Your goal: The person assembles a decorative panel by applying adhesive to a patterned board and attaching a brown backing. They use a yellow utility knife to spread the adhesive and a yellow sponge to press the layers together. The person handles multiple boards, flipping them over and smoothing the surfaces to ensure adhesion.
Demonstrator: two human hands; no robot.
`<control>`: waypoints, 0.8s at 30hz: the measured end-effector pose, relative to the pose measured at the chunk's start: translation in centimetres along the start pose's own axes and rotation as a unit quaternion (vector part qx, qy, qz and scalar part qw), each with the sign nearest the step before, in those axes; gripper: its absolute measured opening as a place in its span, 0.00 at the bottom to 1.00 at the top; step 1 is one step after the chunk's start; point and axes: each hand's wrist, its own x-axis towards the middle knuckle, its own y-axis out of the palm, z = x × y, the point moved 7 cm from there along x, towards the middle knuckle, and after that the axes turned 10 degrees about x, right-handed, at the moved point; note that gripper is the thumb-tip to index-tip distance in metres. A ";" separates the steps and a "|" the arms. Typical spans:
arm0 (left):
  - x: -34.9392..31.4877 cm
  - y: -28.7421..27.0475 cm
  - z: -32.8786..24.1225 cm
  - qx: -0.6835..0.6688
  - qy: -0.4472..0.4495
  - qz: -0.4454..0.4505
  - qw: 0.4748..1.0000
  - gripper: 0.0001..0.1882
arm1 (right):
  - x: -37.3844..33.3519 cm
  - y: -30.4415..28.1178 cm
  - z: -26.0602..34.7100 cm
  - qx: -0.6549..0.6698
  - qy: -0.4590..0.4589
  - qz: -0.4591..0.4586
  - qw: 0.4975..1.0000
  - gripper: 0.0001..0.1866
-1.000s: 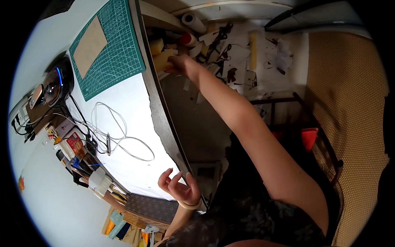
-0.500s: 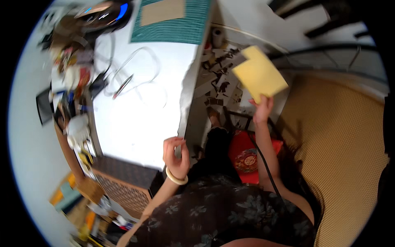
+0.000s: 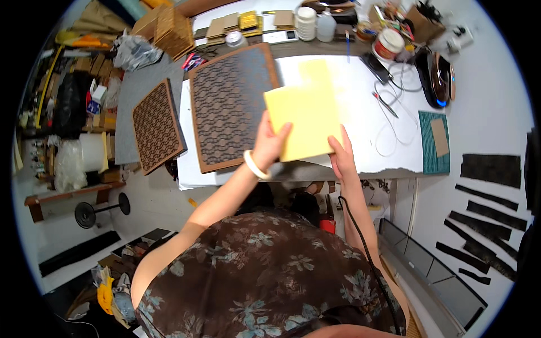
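Both my hands hold a stiff yellow sheet (image 3: 307,115), cut with a step at one upper corner, above the white-topped table (image 3: 366,129). My left hand (image 3: 271,139), with a pale bangle at the wrist, grips its left edge, thumb on top. At the lower right edge, my right hand (image 3: 342,156) pinches it between thumb and fingers. Just left of the sheet lies a large brown-bordered panel (image 3: 231,107) with a dark wavy pattern, partly covered by my left hand. A smaller panel (image 3: 159,127) of similar pattern lies farther left.
A green cutting mat (image 3: 428,149) bearing a tan piece lies at the right end. Near it are a pen-like tool (image 3: 385,105), a looped cable and a dark iron-like device (image 3: 435,76). Jars, a bottle (image 3: 326,27) and small card stacks line the back. Black strips hang at right.
My view has swung left to the table. The yellow sheet has come from beside the table to above it, and my left hand, empty before, now holds it too.
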 end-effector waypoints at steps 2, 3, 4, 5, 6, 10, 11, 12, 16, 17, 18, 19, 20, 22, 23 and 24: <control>0.2 -8.6 0.1 0.024 -0.081 -0.038 0.996 0.23 | 3.7 5.8 -3.5 -0.143 -0.016 0.018 0.989 0.28; 0.3 -13.4 1.0 0.014 -0.072 -0.069 0.995 0.24 | 5.6 7.6 -7.1 -0.157 -0.011 0.020 0.987 0.27; 0.6 -18.4 2.7 0.008 -0.061 -0.105 0.993 0.26 | 7.9 9.2 -11.0 -0.165 -0.005 0.027 0.986 0.26; 1.0 -23.7 4.4 0.055 -0.044 -0.168 0.983 0.26 | 9.3 11.0 -13.3 -0.182 -0.004 0.017 0.983 0.25; 1.2 -28.4 6.0 0.099 -0.029 -0.223 0.969 0.25 | 10.6 11.8 -15.0 -0.194 -0.003 -0.002 0.981 0.24; -3.2 -47.7 8.5 0.217 -0.005 -0.473 0.854 0.22 | 13.7 10.7 -16.7 -0.474 -0.103 -0.092 0.870 0.23; -5.9 -51.9 9.0 0.230 -0.066 -0.544 0.804 0.20 | 12.9 11.7 -16.1 -0.571 -0.118 -0.114 0.804 0.22; -9.9 -58.6 11.4 0.267 -0.072 -0.610 0.742 0.20 | 12.2 14.6 -15.9 -0.656 -0.131 -0.118 0.734 0.22; -17.1 -69.1 16.6 0.321 -0.414 -0.612 0.593 0.46 | 11.7 15.6 -15.3 -0.754 -0.174 -0.110 0.624 0.20; -17.9 -71.3 18.6 0.217 -0.420 -0.583 0.661 0.51 | 12.3 15.6 -15.7 -0.740 -0.137 -0.085 0.653 0.20; -18.0 -72.8 20.7 0.109 -0.422 -0.545 0.716 0.55 | 12.7 15.5 -16.1 -0.755 -0.109 -0.076 0.642 0.19; -18.3 -74.2 21.5 0.119 -0.421 -0.525 0.730 0.55 | 12.9 16.4 -16.0 -0.749 -0.125 -0.076 0.646 0.18; -18.2 -75.2 22.1 0.131 -0.420 -0.507 0.741 0.55 | 13.0 17.3 -16.0 -0.742 -0.140 -0.075 0.652 0.18; -16.3 -74.8 21.2 0.046 -0.358 -0.460 0.811 0.50 | 12.3 17.4 -15.4 -0.738 -0.158 -0.110 0.647 0.16; -16.2 -75.7 21.3 -0.037 -0.341 -0.444 0.828 0.49 | 12.6 18.0 -15.4 -0.732 -0.169 -0.116 0.649 0.15; -16.3 -76.2 21.3 -0.120 -0.324 -0.426 0.836 0.49 | 12.6 19.7 -15.9 -0.737 -0.209 -0.082 0.638 0.14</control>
